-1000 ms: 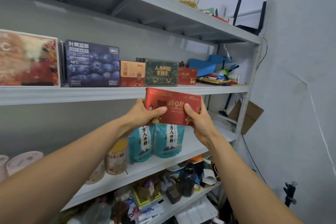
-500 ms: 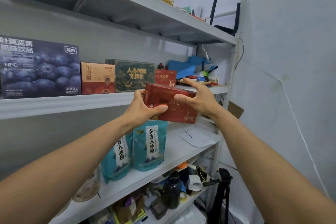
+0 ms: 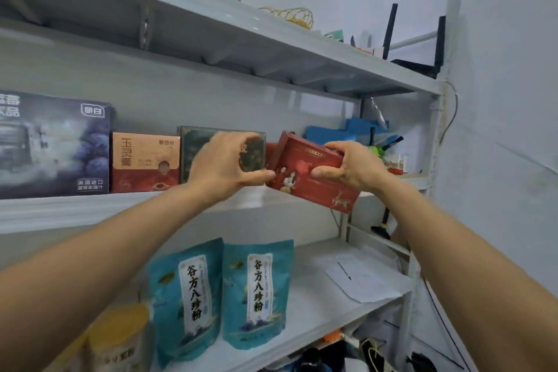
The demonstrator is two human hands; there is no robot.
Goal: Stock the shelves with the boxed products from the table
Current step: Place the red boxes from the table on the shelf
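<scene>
Two hands are up at the middle shelf (image 3: 90, 208), but only one plainly carries the load. Your right hand (image 3: 353, 164) is clamped on the red box (image 3: 305, 172), fingers over its top edge and thumb pressed to the front face, on the box's right half. Your left hand (image 3: 223, 164) hangs in front of the green box (image 3: 193, 154), fingers arched and thumb tip at the red box's lower left corner. Blur hides whether it grips anything, so I cannot tell. The red box is in the air and tilted, with its left end raised just beside the green box and its lower right corner out past the shelf's front lip. Judging by the one-handed hold, it is light. It looks like thin printed card, stiff along edges and folds but soft in the middle of the wide faces, so a squeeze there may dent it. The print looks glossy and is probably a little slippery under a thumb. Take it by the top and bottom edges near the ends, where the card is likely doubled. To seat it, level it, set its base flat on the shelf right of the green box, and push the front face with flat fingers. Mind the green box and the orange box (image 3: 145, 160); both stand upright, and a knock could topple them.
</scene>
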